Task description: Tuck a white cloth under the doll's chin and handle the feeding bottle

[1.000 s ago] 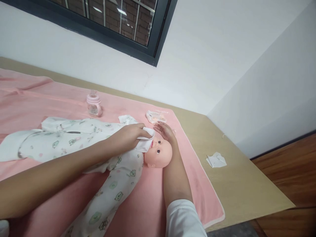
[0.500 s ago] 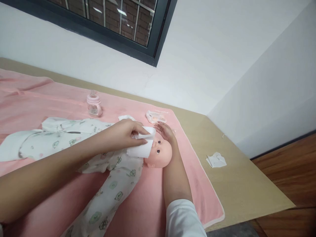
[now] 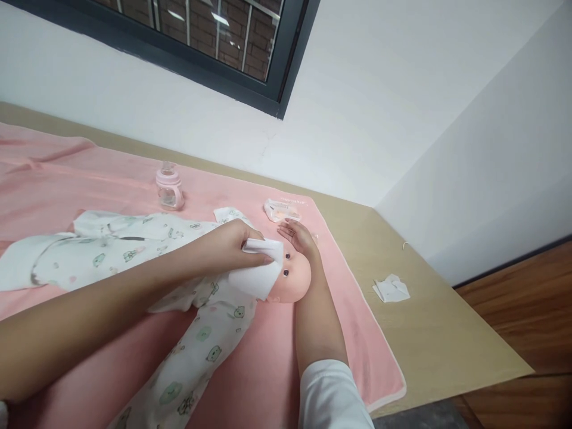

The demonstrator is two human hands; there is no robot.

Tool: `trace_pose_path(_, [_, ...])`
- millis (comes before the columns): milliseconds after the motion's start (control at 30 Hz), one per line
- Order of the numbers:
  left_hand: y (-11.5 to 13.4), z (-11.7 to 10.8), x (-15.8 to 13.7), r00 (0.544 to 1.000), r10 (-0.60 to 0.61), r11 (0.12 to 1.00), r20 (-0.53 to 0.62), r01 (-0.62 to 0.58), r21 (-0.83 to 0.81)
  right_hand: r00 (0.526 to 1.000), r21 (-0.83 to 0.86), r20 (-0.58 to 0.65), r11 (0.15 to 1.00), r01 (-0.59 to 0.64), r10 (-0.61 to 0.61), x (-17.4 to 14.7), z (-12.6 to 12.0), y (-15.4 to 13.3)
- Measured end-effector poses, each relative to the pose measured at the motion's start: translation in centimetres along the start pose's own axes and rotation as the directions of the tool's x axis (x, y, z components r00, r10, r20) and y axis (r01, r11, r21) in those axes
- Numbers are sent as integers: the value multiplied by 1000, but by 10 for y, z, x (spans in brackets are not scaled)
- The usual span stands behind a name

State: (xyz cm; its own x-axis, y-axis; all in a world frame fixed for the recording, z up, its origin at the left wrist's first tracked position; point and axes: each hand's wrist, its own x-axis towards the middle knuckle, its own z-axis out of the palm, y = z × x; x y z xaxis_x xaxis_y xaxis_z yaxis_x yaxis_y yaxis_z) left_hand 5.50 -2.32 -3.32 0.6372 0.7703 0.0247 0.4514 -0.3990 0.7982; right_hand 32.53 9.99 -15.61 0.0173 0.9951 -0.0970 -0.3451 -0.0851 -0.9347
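A baby doll (image 3: 298, 280) lies on its back in a white romper (image 3: 223, 316) printed with green animals, its head to the right. My left hand (image 3: 239, 244) pinches a white tissue (image 3: 257, 279) between thumb and fingers. The tissue lies over the doll's lower face, below the eyes, and hangs toward its neck. My right hand (image 3: 298, 235) curves around the far side of the doll's head, fingers apart and palm up, with nothing in it. My right forearm passes along the crown of the head.
A pink blanket (image 3: 263, 363) lies under the doll on a tan table (image 3: 429, 333). A pink-topped baby bottle (image 3: 170, 189) stands behind the doll. Beyond my right hand lies a small clear packet (image 3: 281, 210). A crumpled tissue (image 3: 392, 289) rests on the table at right.
My left hand has moved slightly right and down with the tissue, which now covers more of the doll's lower face. My right hand has stayed in place.
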Motion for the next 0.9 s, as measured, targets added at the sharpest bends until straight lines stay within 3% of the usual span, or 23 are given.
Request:
trace_pose_path(67, [2,3,0,1000,5,1000,9,-5,3,1000,4,6,1000,3,-3,0,0,0])
trace_pose_path(200, [1,10,2,996,85,983,-24,-80,167,1000,3,-2,1000,2,-2,1,-1,1])
trace_pose_path(467, [-12,16,10,982,164,892,-92,-108,438,1000,-3,-9,1000,3,-3,0,0,-1])
trace_pose_path(900, [-14,18,12,975,220,820,-45,-159,550,1000,-13,-21,1000,-3,3,2,-1,0])
